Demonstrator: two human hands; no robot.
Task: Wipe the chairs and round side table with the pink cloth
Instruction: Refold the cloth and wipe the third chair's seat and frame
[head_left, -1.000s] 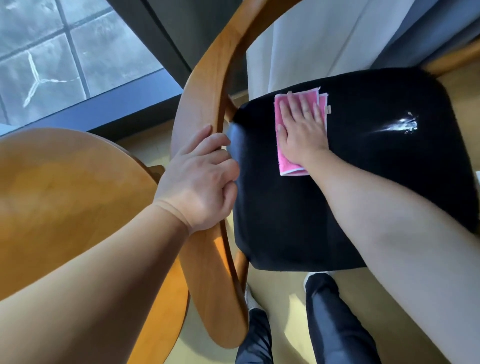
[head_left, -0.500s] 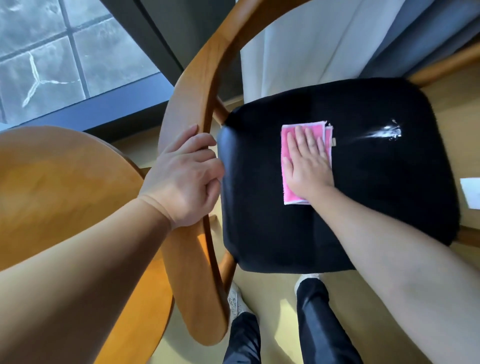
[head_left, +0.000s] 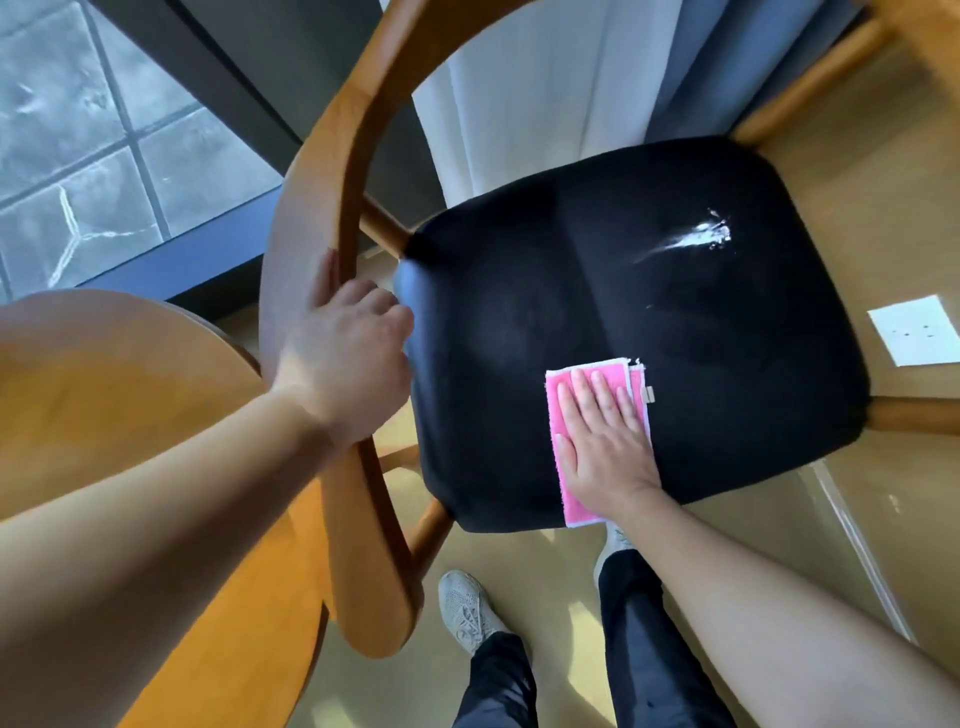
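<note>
**Pressing the pink cloth on the black seat**

Pressing flat, the right hand (head_left: 605, 441) lies with fingers spread and straight on the pink cloth (head_left: 563, 431), nothing clasped. The cloth sits folded under this grip at the near edge of the chair's black seat (head_left: 571, 291). A white glare patch (head_left: 696, 239) shines well beyond the fingertips. The left hand (head_left: 345, 364) is a closed grip curled around the chair's curved wooden rail (head_left: 363, 519). Just left of that grip lies the round side table's surface (head_left: 119, 395).

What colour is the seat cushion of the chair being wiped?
Black, with a bright glare spot; the seat cushion shows clearly in the head view.
</note>
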